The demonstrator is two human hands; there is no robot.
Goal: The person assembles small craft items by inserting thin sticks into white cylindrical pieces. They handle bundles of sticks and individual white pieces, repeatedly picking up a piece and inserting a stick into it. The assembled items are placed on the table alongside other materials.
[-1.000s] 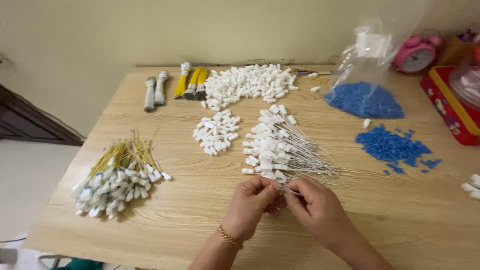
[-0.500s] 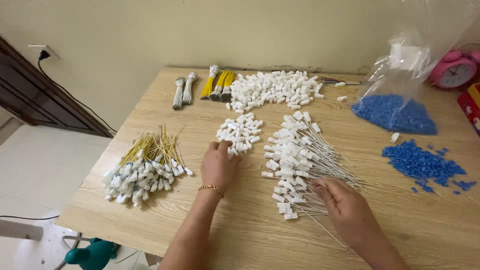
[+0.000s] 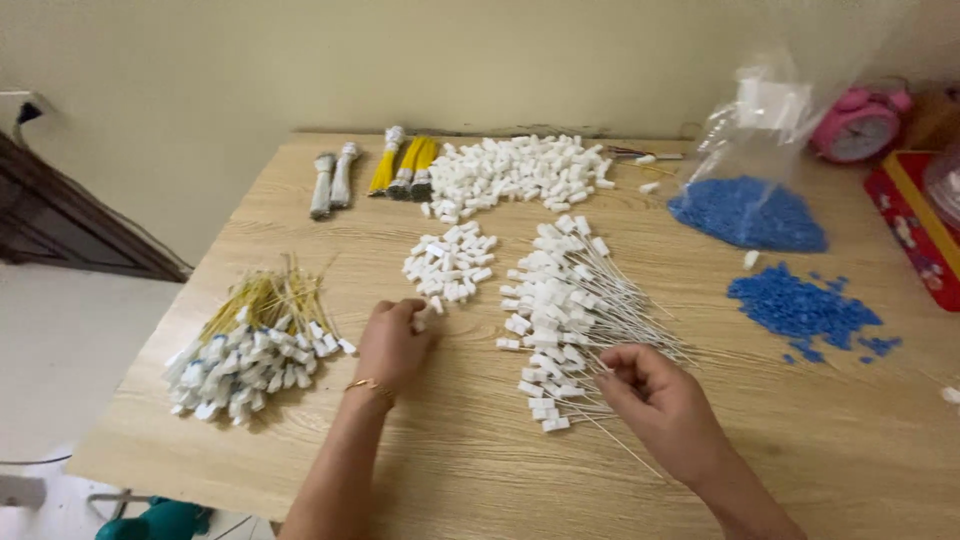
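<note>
White caps: left hand has moved from the wired pile to pinch one; right hand now grips a wire.

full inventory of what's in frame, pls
wooden table: one, light, fills view
white connector heap: large, far centre
small white connector pile: one, centre
white-capped thin wires: fanned pile, right of centre
yellow-wired connector pile: one, left edge
wire bundles: grey and yellow, far left
clear bag of blue pellets: one, far right
loose blue pellets: patch, right
pink alarm clock: one, far right
red tin: one, right edge
left hand: at small pile
right hand: on thin wires
</note>
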